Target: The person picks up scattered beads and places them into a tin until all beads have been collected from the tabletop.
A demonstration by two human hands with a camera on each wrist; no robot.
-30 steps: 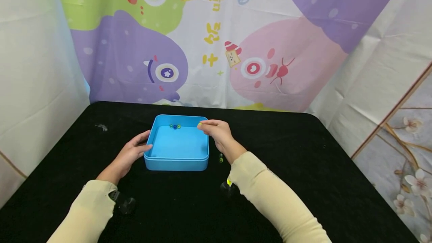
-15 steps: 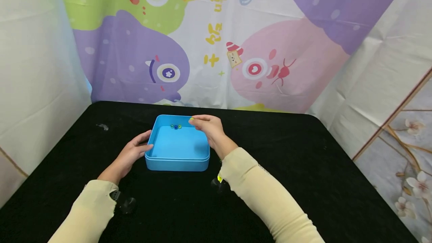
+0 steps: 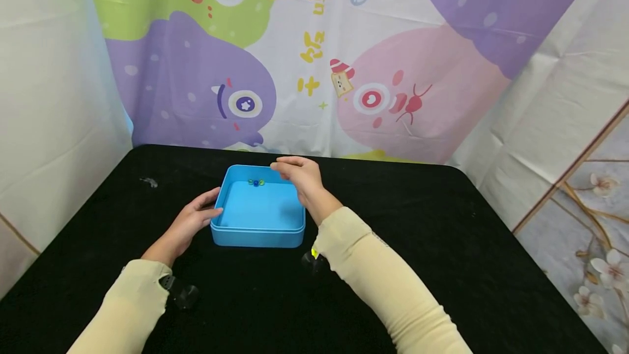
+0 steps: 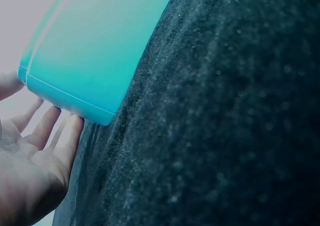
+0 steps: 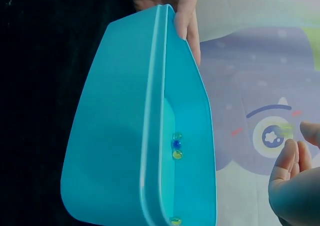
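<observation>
Holding the blue box (image 3: 257, 238): the left hand (image 3: 190, 218), thumb over the left rim, the other fingers spread and touching the outside of that wall.
Box position: flat on the black table (image 3: 403, 255), toward its far edge, left of the table's middle.
Right hand (image 3: 301, 179): above the far right part of the box; the right wrist view shows its thumb and fingertips apart.
Yellow-green streak (image 5: 285, 131): blurred, just beside those fingertips; whether it touches them I cannot tell.
Marbles in the box: a green marble (image 5: 177, 135), a blue marble (image 5: 176, 144) and a yellow marble (image 5: 178, 155), close together by the far wall; a fourth marble (image 5: 175, 220) lies farther right.
Sleeves (image 3: 388, 277): pale yellow, on both arms.
Backdrop (image 3: 300, 124): white cloth with purple, green and pink cartoon figures, behind the table.
</observation>
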